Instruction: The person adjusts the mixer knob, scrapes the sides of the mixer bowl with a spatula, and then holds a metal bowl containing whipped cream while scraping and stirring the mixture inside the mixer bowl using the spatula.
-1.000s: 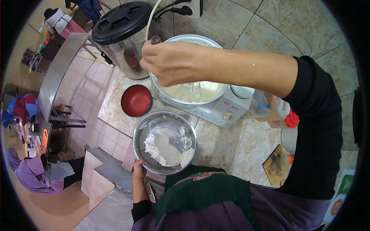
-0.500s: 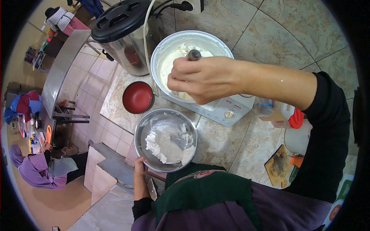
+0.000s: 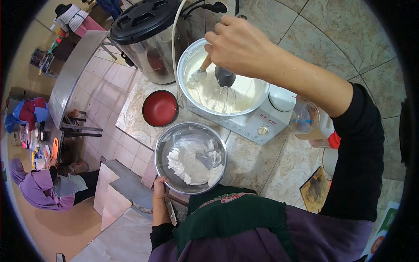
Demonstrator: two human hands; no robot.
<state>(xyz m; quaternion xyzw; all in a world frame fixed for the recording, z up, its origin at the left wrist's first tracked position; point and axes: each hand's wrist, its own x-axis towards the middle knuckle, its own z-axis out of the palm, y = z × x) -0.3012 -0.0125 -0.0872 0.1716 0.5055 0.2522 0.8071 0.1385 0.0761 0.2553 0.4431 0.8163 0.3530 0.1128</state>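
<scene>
A steel bowl (image 3: 192,158) holding white powder stands near my body, and my left hand (image 3: 160,187) grips its lower left rim. Above the white bowl (image 3: 180,78) with pale cream in it, my right hand (image 3: 235,43) is closed round the dark handle of a whisk (image 3: 225,78). The whisk's wires hang down over the cream. A spatula (image 3: 205,65) with a brown handle leans in the cream at the bowl's left side. The white bowl sits on a white kitchen scale (image 3: 262,126).
A red bowl (image 3: 159,108) stands left of the scale, behind it a large steel pot (image 3: 148,52) with a black lid. Containers (image 3: 307,117) and a worn board (image 3: 315,190) lie to the right. A person (image 3: 43,187) stands at a far table.
My right hand has swung from low over the white bowl to its far side, now raised higher. The cream, whisk wires and spatula have come into view. My left hand stays on the steel bowl.
</scene>
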